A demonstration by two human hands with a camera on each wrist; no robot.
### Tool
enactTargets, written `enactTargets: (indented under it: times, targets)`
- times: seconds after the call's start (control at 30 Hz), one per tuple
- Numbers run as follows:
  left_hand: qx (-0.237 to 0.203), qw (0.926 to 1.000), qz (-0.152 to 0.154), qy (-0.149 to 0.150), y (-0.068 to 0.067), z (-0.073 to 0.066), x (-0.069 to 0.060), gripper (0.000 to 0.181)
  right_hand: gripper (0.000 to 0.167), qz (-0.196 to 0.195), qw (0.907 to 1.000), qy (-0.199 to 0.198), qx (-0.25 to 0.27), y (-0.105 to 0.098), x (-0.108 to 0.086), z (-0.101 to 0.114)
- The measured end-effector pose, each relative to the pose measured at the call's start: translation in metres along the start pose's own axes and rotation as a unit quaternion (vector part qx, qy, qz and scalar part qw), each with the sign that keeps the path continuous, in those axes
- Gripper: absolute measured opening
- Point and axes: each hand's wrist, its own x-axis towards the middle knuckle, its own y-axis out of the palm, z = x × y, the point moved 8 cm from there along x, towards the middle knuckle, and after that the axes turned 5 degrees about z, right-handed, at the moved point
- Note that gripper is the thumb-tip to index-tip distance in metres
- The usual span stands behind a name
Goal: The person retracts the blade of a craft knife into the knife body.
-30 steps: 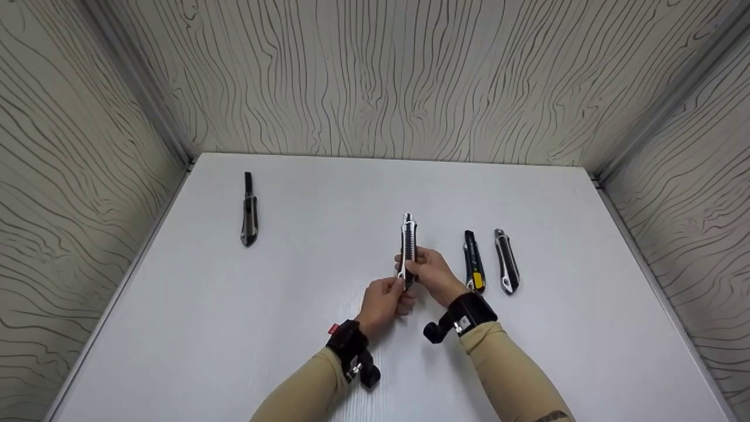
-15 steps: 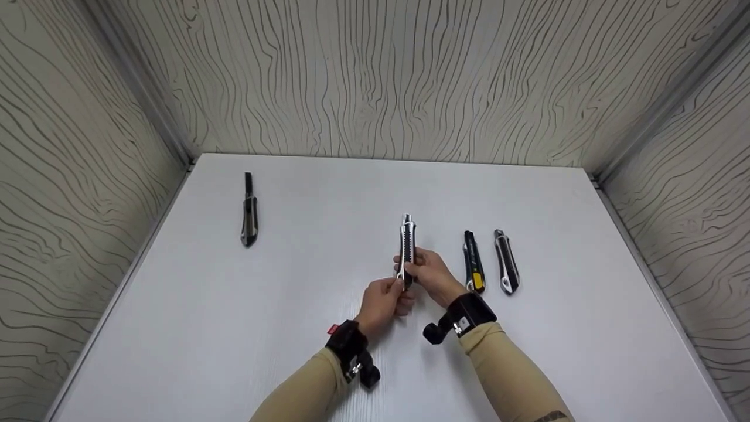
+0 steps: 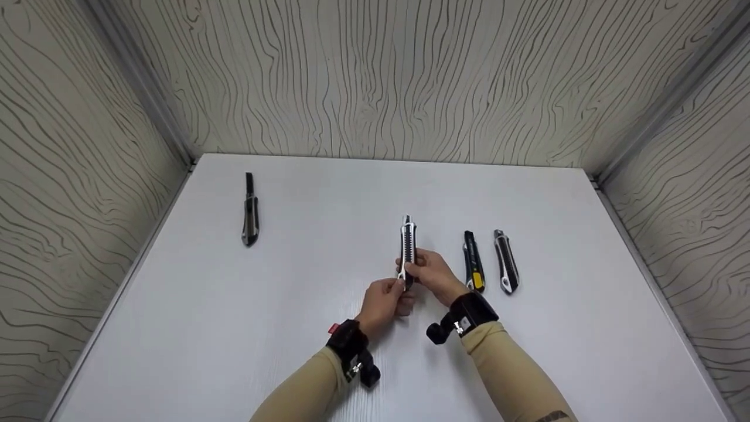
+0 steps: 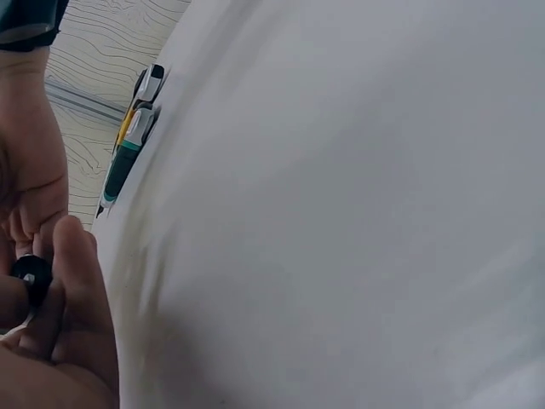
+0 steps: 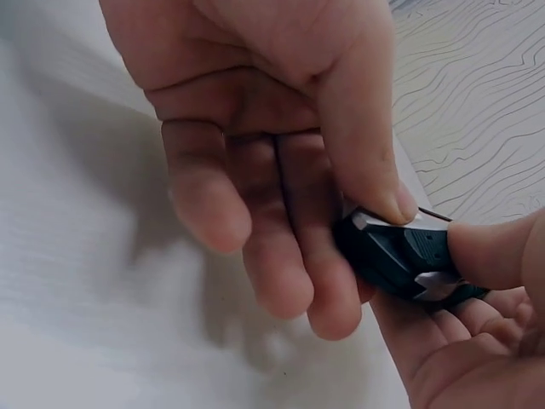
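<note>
Both hands hold one black and silver utility knife (image 3: 408, 240) over the middle of the table, its silver tip pointing away from the person. My left hand (image 3: 382, 302) pinches the knife's near end between thumb and fingers. Farther up the handle, my right hand (image 3: 432, 271) grips it from the right, thumb on top. In the right wrist view the knife's dark end (image 5: 400, 260) sits between the right thumb and the left thumb. Only a small dark round end (image 4: 32, 277) of it shows in the left wrist view; fingers hide the rest.
Right of the hands lie a black and yellow utility knife (image 3: 474, 264) and another black and silver one (image 3: 507, 262). A further utility knife (image 3: 250, 211) lies at the far left of the white table (image 3: 316, 199). Patterned walls (image 3: 375, 76) enclose the back and sides.
The hands and the held knife stay almost in place; the knife's tip has dipped very slightly toward the person. The knives on the table have not moved.
</note>
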Motion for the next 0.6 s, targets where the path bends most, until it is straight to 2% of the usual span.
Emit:
enactTargets:
  times: [0.23, 0.4, 0.6]
  targets:
    - [-0.014, 0.9995, 0.02, -0.017, 0.011, 0.0, 0.002, 0.034, 0.042, -0.036, 0.9989, -0.01, -0.029, -0.013, -0.005, 0.001]
    - [0.008, 0.9991, 0.021, -0.036, 0.017, 0.002, 0.004, 0.034, 0.044, -0.052, 0.997, -0.005, -0.058, -0.023, -0.009, 0.001]
    - [0.039, 0.9981, 0.031, -0.035, 0.026, 0.002, 0.007, 0.035, 0.045, -0.067, 0.9954, 0.002, -0.07, -0.034, -0.015, -0.002]
